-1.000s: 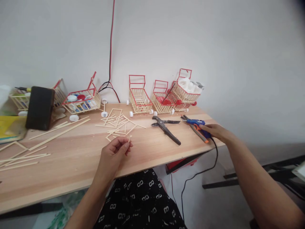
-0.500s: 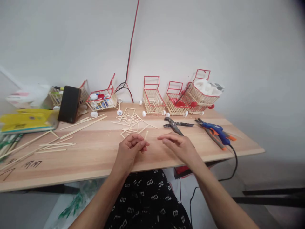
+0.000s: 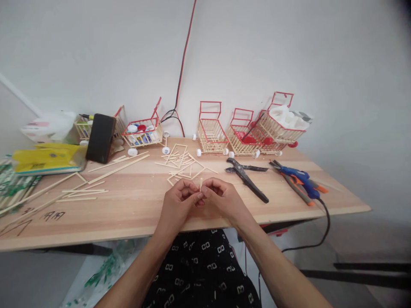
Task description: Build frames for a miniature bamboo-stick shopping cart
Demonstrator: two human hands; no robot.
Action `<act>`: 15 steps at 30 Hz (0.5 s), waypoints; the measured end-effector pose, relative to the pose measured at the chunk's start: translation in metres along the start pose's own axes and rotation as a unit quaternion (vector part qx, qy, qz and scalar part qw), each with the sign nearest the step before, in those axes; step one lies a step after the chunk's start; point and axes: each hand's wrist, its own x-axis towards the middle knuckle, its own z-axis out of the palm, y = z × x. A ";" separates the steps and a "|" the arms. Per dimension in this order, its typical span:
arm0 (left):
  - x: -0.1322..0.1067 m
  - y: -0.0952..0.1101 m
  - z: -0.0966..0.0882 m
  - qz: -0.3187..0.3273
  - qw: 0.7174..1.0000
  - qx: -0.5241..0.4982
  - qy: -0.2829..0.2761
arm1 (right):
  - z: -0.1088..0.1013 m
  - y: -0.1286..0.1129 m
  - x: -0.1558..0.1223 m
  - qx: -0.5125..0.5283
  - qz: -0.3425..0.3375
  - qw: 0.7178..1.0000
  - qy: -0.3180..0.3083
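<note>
A short pale wooden stick (image 3: 201,183) pokes up between my two hands above the front of the table. My left hand (image 3: 182,200) pinches it with thumb and fingers. My right hand (image 3: 221,197) is closed at the same stick from the other side, its thumb tip almost meeting the left thumb. Most of the stick is hidden by the fingers. Just beyond the hands lies a loose pile of cut sticks and bent stick frames (image 3: 180,160). To the right of my right hand rest black-handled cutters (image 3: 248,179).
Small stick-built shopping carts (image 3: 213,136) line the wall, several holding bottle caps or white material. A blue glue gun (image 3: 300,177) and orange-handled pliers (image 3: 310,202) lie right. Left are a phone (image 3: 101,139), a yellow packet (image 3: 48,158) and long sticks (image 3: 117,171).
My right hand has moved left and closed at the stick beside my left hand. It was open and apart before. The view has shifted slightly left.
</note>
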 end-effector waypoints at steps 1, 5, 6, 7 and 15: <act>-0.001 0.004 -0.004 -0.002 1.000 0.021 -0.001 | 0.001 -0.002 0.000 -0.011 -0.006 1.000 0.010; 0.003 0.023 -0.038 0.051 0.970 0.220 0.088 | 0.000 -0.006 0.003 -0.081 -0.053 0.992 0.075; 0.005 0.027 -0.049 0.076 0.945 0.291 0.126 | -0.001 -0.005 0.005 -0.095 -0.061 0.990 0.088; 0.008 0.031 -0.059 0.093 0.918 0.358 0.140 | -0.001 -0.004 0.008 -0.105 -0.067 0.987 0.098; 0.042 0.030 -0.073 0.047 0.777 0.625 0.055 | 0.008 0.016 0.020 -0.098 -0.073 0.988 0.100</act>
